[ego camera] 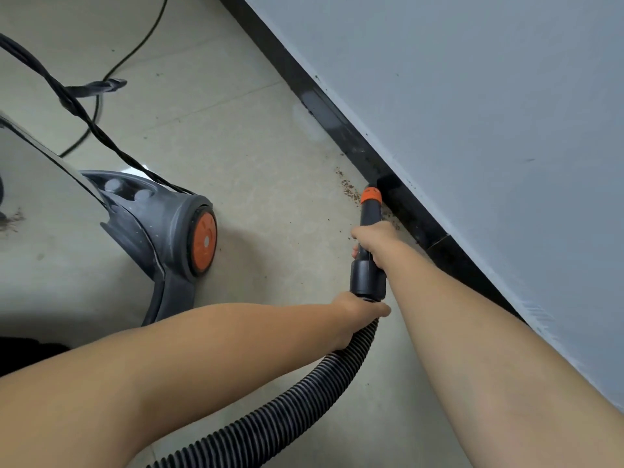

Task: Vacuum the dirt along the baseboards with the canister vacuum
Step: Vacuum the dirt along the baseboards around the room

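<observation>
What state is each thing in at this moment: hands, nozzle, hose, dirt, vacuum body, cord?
Right hand: grips the black nozzle tube.
Left hand: grips the ribbed hose end.
Black nozzle tube with orange collar: tip down at the baseboard.
Black ribbed hose: curved, attached to the tube.
Brown dirt crumbs: scattered beside the tip, not yet sucked up.
Grey canister vacuum with orange wheel: standing on the floor.
Black power cord: lying slack.

The nozzle (pixel 370 211) is being gripped by the right hand (pixel 374 238), its tip being pressed against the baseboard (pixel 341 130) beside dirt (pixel 347 189). The hose (pixel 297 393) is being held by the left hand (pixel 354 319).
</observation>
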Tool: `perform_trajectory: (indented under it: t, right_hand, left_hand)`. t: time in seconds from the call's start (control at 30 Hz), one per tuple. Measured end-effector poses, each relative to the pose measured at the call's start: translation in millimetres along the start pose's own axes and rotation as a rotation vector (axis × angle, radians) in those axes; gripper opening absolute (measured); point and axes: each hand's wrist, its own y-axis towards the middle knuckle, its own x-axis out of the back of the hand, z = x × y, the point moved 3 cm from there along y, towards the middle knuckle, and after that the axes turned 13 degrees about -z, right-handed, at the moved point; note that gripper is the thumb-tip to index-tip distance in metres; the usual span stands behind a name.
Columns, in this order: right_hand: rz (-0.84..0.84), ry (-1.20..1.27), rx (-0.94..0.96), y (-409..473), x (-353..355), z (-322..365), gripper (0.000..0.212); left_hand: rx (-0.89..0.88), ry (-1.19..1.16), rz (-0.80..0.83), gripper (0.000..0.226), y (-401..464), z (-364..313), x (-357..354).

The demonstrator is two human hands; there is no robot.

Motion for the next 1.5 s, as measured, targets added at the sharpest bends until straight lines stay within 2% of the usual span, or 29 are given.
perform_trajectory:
  t: [0.33,0.5,0.6,1.03,1.5]
  right_hand:
    - [0.074,0.153,-0.127,-25.6,59.3,-48.5,0.036]
    - [0.111,0.194,-0.190,-41.4,78.8,-71.4,0.028]
    - [0.173,0.196,-0.197,-48.6,79.7,-75.1,0.022]
    - [0.231,0.216,-0.148,-34.1,44.2,-44.3,0.013]
    - [0.281,0.185,-0.064,-5.2,1.2,15.1,0.006]
  left_hand:
    - [-0.027,0.153,0.095,0.030,-47.9,23.4,-26.6]
    - [-0.040,0.217,0.113,0.041,-62.0,36.8,-40.3]
    - [-0.043,0.201,0.112,0.033,-65.4,43.4,-46.5]
    - [-0.072,0.140,-0.024,0.040,-41.5,26.9,-20.2]
    - [-0.065,0.011,-0.099,0.025,5.2,-13.4,9.3]
